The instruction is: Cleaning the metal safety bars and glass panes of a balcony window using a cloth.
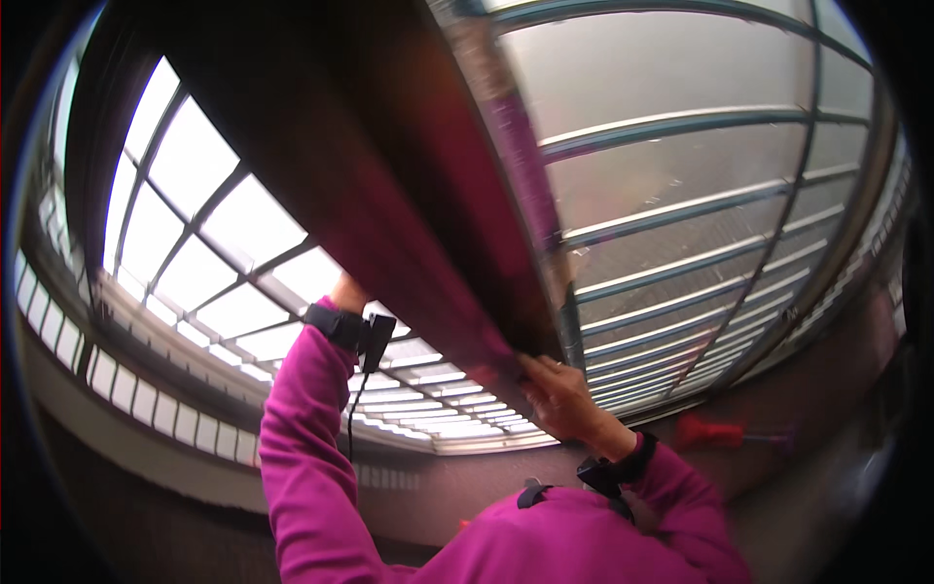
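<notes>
A long dark panel or frame member (408, 197), with glossy, reddish reflections, runs slantwise from the top of the view down to my right hand (558, 394). My right hand grips its lower end, fingers curled on the edge. My left arm is raised on the panel's left side; only a bit of my left hand (350, 292) near the wrist shows, and its fingers are hidden behind the panel. Both wrists carry black straps with small black devices. A window pane (657, 66) with horizontal bars lies to the right of the panel.
A barred window (219, 233) stands bright at the left, above a sill or ledge (182, 467). At the lower right, a blurred red object with a thin shaft (711, 432) lies on a brownish surface. The right window's curved frame (839, 241) borders the view there.
</notes>
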Demonstrator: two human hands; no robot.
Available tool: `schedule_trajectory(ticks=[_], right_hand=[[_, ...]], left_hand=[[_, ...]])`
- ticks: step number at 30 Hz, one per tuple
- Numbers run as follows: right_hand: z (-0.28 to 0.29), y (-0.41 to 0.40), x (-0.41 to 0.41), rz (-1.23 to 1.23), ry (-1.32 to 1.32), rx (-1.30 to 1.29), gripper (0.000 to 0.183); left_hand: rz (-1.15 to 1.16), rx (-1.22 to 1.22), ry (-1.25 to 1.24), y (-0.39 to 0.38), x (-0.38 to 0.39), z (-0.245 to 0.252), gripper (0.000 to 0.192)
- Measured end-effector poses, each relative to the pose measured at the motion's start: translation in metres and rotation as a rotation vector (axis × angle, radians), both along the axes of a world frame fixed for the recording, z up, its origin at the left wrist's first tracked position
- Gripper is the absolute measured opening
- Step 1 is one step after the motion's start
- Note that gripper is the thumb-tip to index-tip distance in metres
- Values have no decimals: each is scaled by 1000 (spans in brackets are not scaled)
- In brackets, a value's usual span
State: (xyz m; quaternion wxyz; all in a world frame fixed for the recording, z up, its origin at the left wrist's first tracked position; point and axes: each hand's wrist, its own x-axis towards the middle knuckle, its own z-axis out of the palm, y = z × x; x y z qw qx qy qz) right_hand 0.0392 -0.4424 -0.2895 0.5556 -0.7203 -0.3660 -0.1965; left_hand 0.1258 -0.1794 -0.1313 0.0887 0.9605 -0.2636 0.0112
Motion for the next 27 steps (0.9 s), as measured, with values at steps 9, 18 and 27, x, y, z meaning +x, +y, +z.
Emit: schedule_trajectory(ticks=[9, 18, 27], right_hand=[[1, 5, 0, 34, 40, -27, 43], [4, 4, -3, 22, 54, -96, 41], [5, 3, 0, 63, 176, -124, 37]], left_hand=[[168, -334, -570, -33, -74, -68, 48], [31, -1131, -484, -67, -59, -155, 48], [-143, -791, 247, -45, -36, -106, 35]])
